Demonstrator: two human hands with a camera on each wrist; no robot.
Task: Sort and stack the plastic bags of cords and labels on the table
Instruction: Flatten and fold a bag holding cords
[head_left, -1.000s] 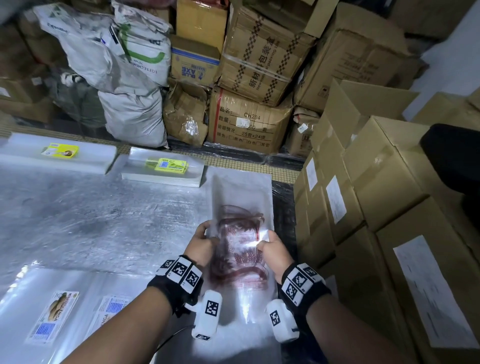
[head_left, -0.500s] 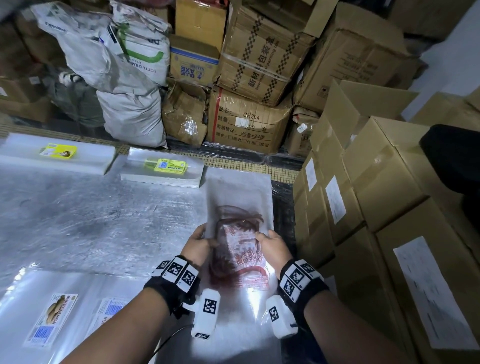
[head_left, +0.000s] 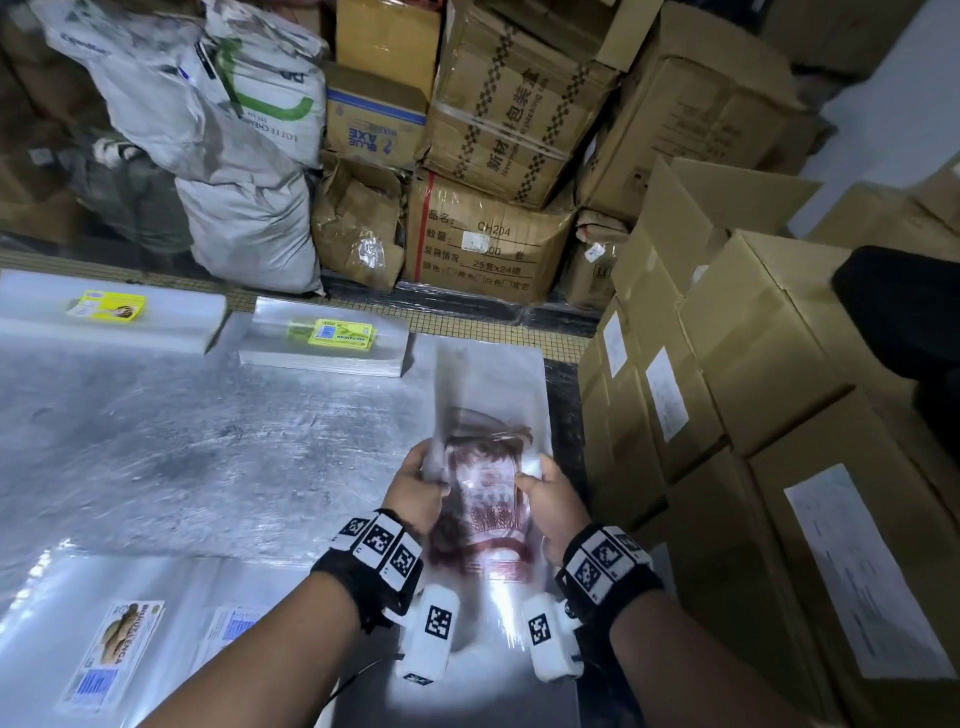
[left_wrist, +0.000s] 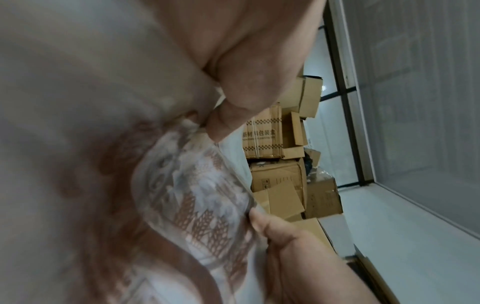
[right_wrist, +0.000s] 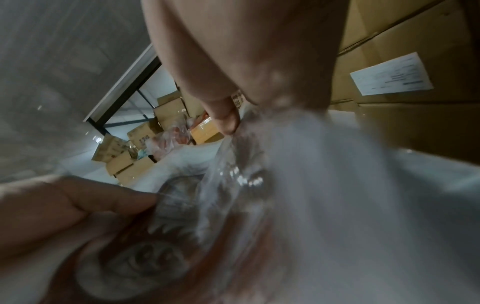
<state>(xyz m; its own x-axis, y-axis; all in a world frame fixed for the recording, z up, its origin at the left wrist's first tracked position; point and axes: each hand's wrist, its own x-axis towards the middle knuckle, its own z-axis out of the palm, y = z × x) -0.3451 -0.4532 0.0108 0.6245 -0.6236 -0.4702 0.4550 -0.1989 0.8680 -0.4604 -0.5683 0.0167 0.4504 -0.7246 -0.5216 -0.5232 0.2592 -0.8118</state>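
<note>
plastic bag (head_left: 485, 483) of cords, lower centre: left hand (head_left: 415, 488) and right hand (head_left: 550, 499) each pinch a side edge, likely to square it above the tabletop (head_left: 182, 441).

Both hands have drawn closer together on the clear plastic bag (head_left: 485, 467), the left hand (head_left: 415, 491) and right hand (head_left: 550, 499) now bunching its sides inward over the red-printed label (head_left: 488, 493), narrowing the bag.
</note>
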